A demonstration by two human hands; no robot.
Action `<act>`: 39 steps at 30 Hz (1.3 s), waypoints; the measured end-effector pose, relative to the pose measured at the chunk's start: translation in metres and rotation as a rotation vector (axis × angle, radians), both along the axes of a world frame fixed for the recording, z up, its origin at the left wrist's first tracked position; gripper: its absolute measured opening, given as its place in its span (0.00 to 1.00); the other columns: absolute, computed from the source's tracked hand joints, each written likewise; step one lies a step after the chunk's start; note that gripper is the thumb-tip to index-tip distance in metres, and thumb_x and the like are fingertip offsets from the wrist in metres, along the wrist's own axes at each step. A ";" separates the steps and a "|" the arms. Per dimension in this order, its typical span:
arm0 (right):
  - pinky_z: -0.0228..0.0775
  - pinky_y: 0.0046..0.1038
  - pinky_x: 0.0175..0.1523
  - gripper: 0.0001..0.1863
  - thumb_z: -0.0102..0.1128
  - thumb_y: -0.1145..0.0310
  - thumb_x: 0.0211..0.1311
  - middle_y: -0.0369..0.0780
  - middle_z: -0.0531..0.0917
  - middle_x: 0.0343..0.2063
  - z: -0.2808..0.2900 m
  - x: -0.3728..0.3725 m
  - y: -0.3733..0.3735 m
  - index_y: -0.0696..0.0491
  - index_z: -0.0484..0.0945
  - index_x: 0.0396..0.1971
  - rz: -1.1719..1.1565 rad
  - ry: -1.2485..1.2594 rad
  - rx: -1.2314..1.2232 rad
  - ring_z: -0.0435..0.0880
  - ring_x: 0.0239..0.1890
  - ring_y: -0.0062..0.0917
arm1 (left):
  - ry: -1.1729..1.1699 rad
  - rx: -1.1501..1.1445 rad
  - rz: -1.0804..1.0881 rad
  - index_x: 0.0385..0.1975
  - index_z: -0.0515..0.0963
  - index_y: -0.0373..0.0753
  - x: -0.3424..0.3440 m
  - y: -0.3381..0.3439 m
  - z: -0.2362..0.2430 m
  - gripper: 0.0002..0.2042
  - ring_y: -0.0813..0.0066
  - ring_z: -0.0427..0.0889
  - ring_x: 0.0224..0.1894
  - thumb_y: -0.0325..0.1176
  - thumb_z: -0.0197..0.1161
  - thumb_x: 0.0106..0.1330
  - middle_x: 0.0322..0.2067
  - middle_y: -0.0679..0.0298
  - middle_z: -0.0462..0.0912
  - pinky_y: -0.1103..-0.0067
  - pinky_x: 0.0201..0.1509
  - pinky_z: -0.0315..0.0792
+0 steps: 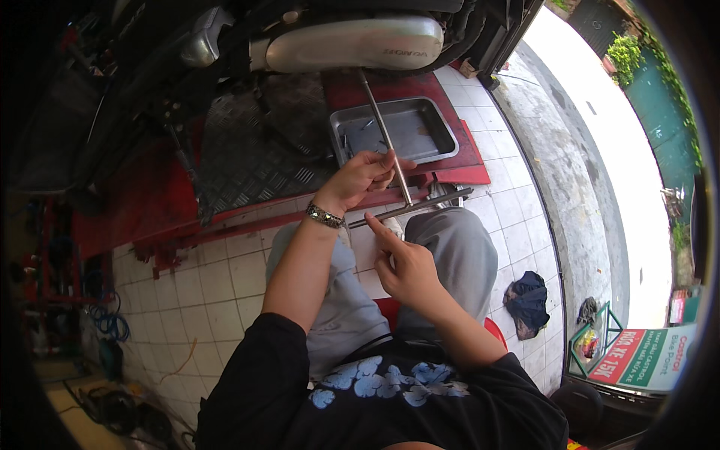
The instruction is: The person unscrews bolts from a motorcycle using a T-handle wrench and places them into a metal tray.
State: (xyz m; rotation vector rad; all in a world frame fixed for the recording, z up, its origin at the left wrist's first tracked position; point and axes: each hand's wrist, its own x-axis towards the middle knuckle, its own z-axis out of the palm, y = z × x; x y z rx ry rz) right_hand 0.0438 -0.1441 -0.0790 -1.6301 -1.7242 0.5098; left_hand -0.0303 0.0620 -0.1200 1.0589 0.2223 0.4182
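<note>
A long steel T-handle wrench [376, 112] runs from beneath the silver side cover [352, 46] of a motorbike down toward my knees. My left hand [361, 180] is closed around its shaft, a metal-link band on the wrist. At the near end lies the crossbar, over my grey trouser legs. My right hand [409, 271] stretches its index finger to the crossbar's left part, while its other fingers curl loosely with nothing visible in them. Where the wrench's far tip meets the motorbike is hidden under the cover.
A metal tray [452, 141] with small parts stands on the red lift platform [469, 166], beside a dark tread-plate [255, 142]. Dark cloth [527, 304] lies on the white tiled floor at right. Blue hose [109, 322] coils at left; a sign [637, 360] stands lower right.
</note>
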 end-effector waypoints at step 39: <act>0.53 0.17 0.17 0.42 0.37 0.78 0.57 0.39 0.79 0.21 -0.024 0.044 0.008 0.50 0.49 0.77 -0.333 1.381 -0.121 0.63 0.12 0.12 | -0.015 -0.127 0.099 0.58 0.76 0.29 0.014 -0.006 -0.006 0.30 0.87 0.55 0.19 0.54 0.55 0.73 0.17 0.79 0.55 0.85 0.26 0.52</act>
